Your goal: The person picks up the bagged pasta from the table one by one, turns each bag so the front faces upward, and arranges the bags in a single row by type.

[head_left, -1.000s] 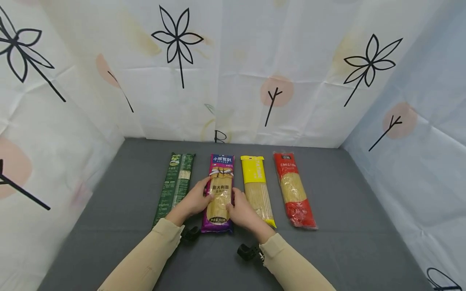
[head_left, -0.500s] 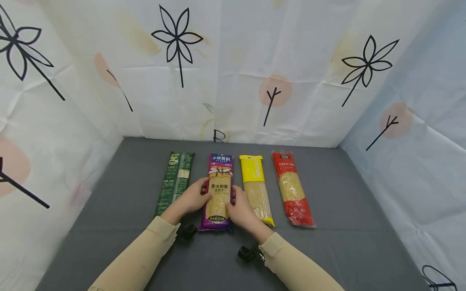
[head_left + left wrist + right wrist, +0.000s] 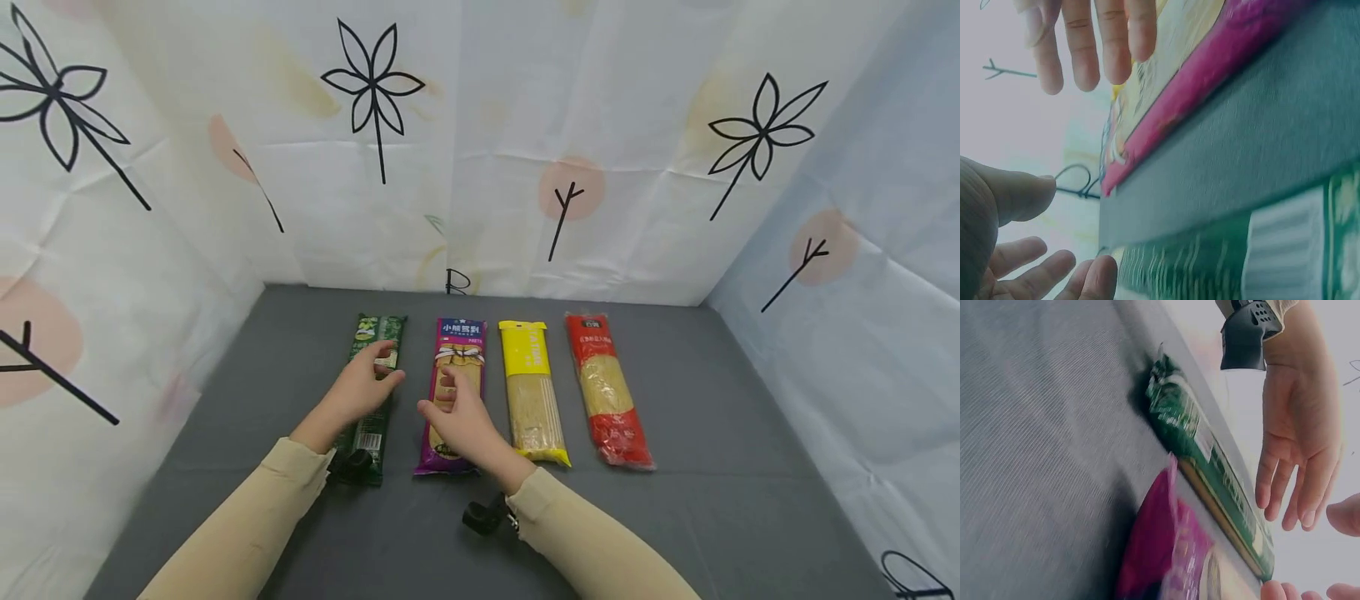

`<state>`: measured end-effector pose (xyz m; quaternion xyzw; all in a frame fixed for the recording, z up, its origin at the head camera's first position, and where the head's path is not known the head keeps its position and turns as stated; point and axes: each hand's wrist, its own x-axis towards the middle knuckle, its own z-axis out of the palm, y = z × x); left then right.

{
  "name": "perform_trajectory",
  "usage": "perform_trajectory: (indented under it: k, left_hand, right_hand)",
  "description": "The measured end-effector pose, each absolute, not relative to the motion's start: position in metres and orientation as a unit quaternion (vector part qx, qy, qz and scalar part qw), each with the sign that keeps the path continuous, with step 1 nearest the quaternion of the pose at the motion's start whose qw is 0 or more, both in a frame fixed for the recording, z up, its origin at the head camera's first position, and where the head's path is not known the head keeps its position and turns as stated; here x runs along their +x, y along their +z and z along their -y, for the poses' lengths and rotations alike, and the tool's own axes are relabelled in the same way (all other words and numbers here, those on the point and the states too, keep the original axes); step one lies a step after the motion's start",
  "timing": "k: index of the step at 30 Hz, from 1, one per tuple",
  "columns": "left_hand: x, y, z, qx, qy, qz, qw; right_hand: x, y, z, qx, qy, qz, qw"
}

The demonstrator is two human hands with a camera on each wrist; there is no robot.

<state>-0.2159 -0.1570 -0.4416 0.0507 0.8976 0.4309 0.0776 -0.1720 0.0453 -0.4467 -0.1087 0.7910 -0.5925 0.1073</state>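
Observation:
My left hand (image 3: 360,385) hovers over the green spaghetti pack (image 3: 370,442), thumb and fingers apart with nothing between them. Over the purple pasta pack (image 3: 459,337) hangs my right hand (image 3: 463,417), fingers loosely bent and holding nothing. Both packs lie lengthwise on the grey cloth. In the left wrist view the purple pack (image 3: 1179,94) shows its side edge, and the green pack (image 3: 1210,262) lies below the left fingers. The right wrist view shows the purple pack's crimped end next to the green pack (image 3: 1204,450).
To the right lie a yellow pasta pack (image 3: 536,400) and, beyond it, a red pasta pack (image 3: 607,392). A grey cloth (image 3: 720,433) covers the table. White patterned fabric (image 3: 495,100) walls the back and both sides.
Both hands have let go of the purple pack and lifted off it. The left hand has moved left over the green pack; the right has shifted slightly left.

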Motion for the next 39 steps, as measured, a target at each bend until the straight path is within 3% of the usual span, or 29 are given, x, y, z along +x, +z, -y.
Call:
perform_trajectory:
  k: [15, 39]
  left_hand:
    - [-0.229, -0.449, 0.196, 0.035, 0.391, -0.917, 0.064]
    - [-0.240, -0.465, 0.210, 0.007, 0.354, -0.924, 0.146]
  right_hand:
    - [-0.178, -0.451, -0.010, -0.089, -0.633, -0.743, 0.199]
    - [-0.178, -0.463, 0.009, -0.032, -0.682, -0.675, 0.280]
